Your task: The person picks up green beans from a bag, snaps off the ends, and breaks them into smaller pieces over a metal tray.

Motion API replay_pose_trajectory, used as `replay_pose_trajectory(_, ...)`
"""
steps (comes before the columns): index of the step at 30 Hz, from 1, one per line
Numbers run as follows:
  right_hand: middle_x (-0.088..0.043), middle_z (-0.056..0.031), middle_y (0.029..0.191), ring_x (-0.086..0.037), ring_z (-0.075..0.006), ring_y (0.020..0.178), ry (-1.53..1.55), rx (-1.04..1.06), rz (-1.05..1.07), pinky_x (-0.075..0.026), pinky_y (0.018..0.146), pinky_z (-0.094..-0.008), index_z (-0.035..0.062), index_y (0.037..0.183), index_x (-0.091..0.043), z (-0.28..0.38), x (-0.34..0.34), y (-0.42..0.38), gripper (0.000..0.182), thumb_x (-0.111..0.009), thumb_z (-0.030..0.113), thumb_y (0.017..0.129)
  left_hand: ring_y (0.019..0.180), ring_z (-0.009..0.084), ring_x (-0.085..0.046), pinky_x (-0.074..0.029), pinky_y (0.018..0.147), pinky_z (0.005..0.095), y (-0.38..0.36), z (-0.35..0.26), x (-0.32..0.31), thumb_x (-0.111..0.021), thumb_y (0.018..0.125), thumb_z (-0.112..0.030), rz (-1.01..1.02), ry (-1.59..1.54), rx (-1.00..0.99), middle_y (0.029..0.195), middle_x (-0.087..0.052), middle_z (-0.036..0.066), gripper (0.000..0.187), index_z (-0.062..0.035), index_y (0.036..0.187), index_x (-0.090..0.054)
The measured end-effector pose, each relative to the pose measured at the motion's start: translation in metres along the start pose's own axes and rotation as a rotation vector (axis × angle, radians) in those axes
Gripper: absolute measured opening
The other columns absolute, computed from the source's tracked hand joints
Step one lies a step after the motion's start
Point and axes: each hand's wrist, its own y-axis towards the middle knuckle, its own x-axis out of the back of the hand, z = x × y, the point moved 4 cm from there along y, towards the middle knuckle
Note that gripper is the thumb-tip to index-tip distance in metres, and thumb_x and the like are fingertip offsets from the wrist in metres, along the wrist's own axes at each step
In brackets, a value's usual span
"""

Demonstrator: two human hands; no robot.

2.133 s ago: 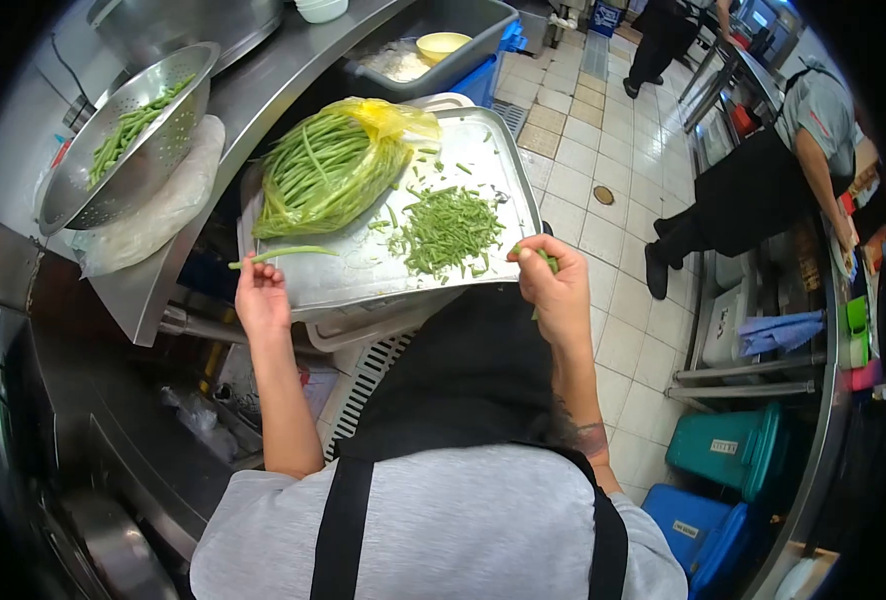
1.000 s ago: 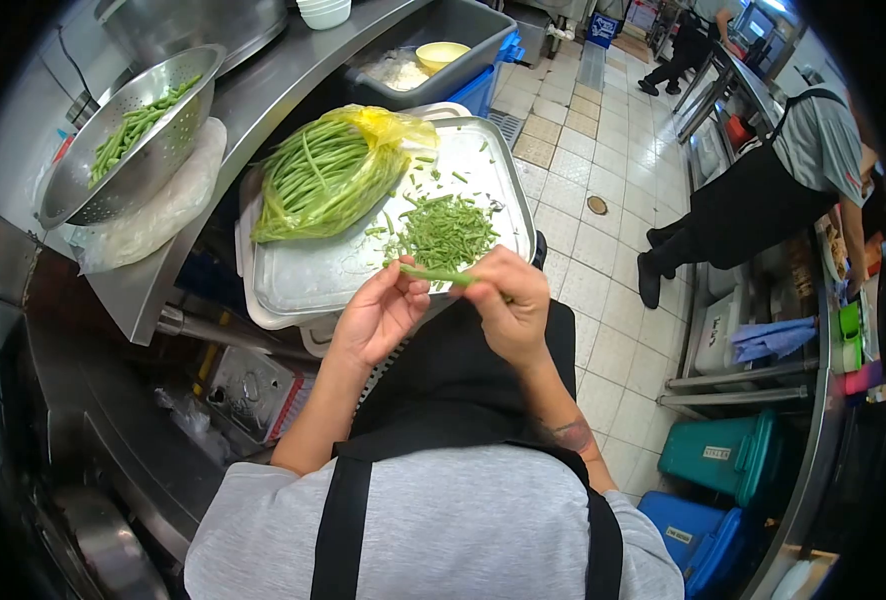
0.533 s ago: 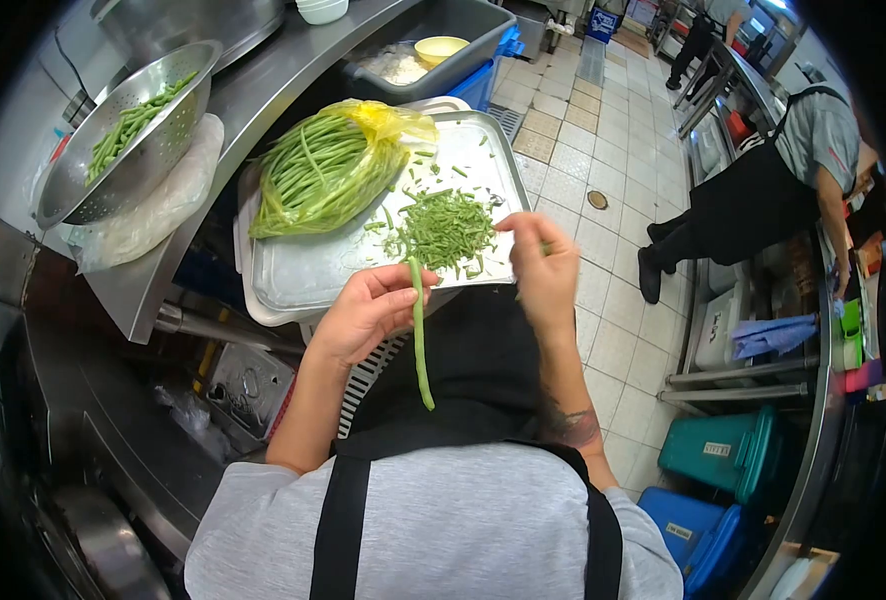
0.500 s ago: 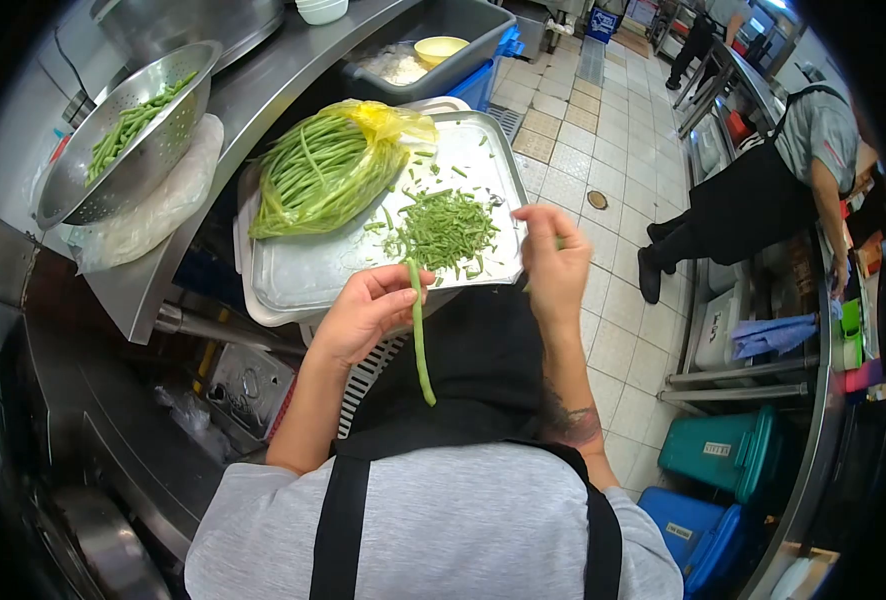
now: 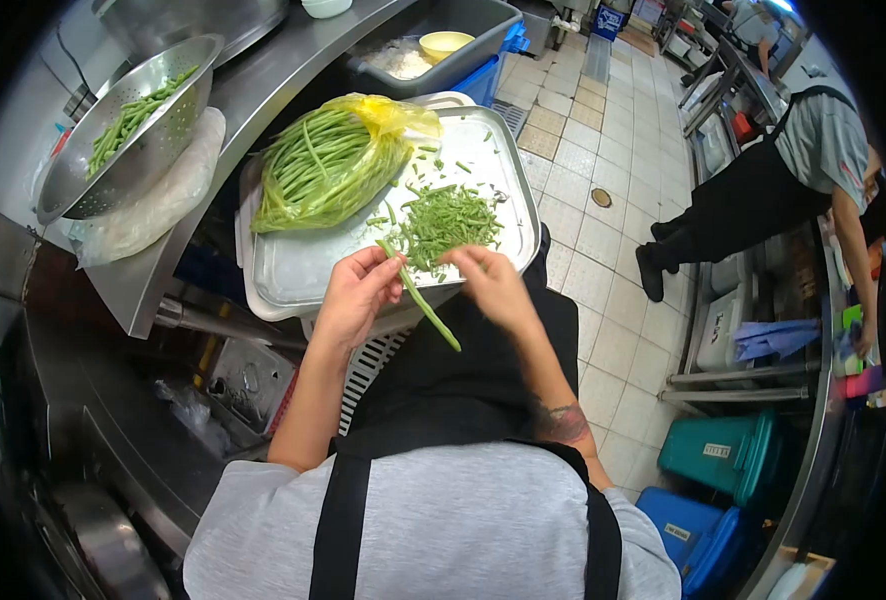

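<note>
A long green bean (image 5: 426, 308) is pinched near its upper end in my left hand (image 5: 355, 295), slanting down to the right over my black apron. My right hand (image 5: 495, 290) is to its right at the tray's near edge, apart from the bean. Its fingers are curled together and a little blurred, and I cannot make out what is in them. Just beyond both hands, a pile of short cut green bean pieces (image 5: 448, 225) lies on the metal tray (image 5: 308, 278). A yellow plastic bag (image 5: 403, 122) full of whole green beans rests on the tray's left part.
On the steel counter (image 5: 283, 85) at left, a colander (image 5: 168, 150) holding green beans leans on a white plastic bag (image 5: 178, 195). Behind the tray stands a grey tub (image 5: 483, 45). A co-worker (image 5: 763, 190) stands at the right counter, above lidded bins (image 5: 718, 455).
My right hand has moved left and inward from the tray's right side, close to my left hand. The bean in my left hand has tilted and risen slightly. The co-worker's arm has shifted.
</note>
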Motion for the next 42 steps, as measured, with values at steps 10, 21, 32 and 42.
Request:
replay_pose_trajectory(10,-0.044,0.0036,0.065,-0.038,-0.0032,0.051,0.892,-0.287,0.41,-0.031,0.044,-0.0171,0.0023,0.097,-0.056,-0.013,-0.049,-0.054,0.023,-0.041,0.019,0.093,0.06,0.0049,-0.053,-0.041,0.054,0.0182,0.005,0.009,0.003,-0.062,0.085,-0.012,-0.052,0.119,-0.036,0.07,-0.059,0.0,0.01,-0.0022,0.085,-0.06)
replay_pose_trajectory(21,-0.04,0.0042,0.062,-0.037,-0.0045,0.052,0.051,0.031,0.275,-0.033,0.047,-0.0198,0.0052,0.097,-0.061,-0.031,-0.054,-0.056,0.032,-0.032,0.007,0.083,0.056,0.0071,-0.055,-0.044,0.052,0.0192,-0.006,-0.002,-0.008,-0.064,0.081,-0.003,-0.123,0.208,-0.172,0.071,-0.062,0.005,0.009,-0.0019,0.078,-0.056)
replay_pose_trajectory(32,-0.045,0.0003,0.069,-0.037,-0.0051,0.05,0.912,-0.317,0.324,-0.027,0.039,-0.0172,0.0047,0.098,-0.051,-0.018,-0.051,-0.053,0.031,-0.037,0.032,0.095,0.051,0.0049,-0.047,-0.036,0.048,0.0191,0.001,0.023,-0.022,-0.064,0.083,-0.01,0.113,0.249,0.042,0.064,-0.057,0.001,0.011,-0.0015,0.076,-0.06)
replay_pose_trajectory(42,-0.039,0.0039,0.064,-0.032,-0.0034,0.048,0.843,-0.296,0.335,-0.025,0.04,-0.0173,0.0116,0.115,-0.046,-0.015,-0.052,-0.056,0.026,-0.037,0.013,0.09,0.061,0.0049,-0.047,-0.039,0.055,0.0199,0.002,0.032,-0.015,-0.069,0.078,-0.006,0.06,0.324,-0.09,0.073,-0.057,0.001,0.01,-0.001,0.078,-0.06)
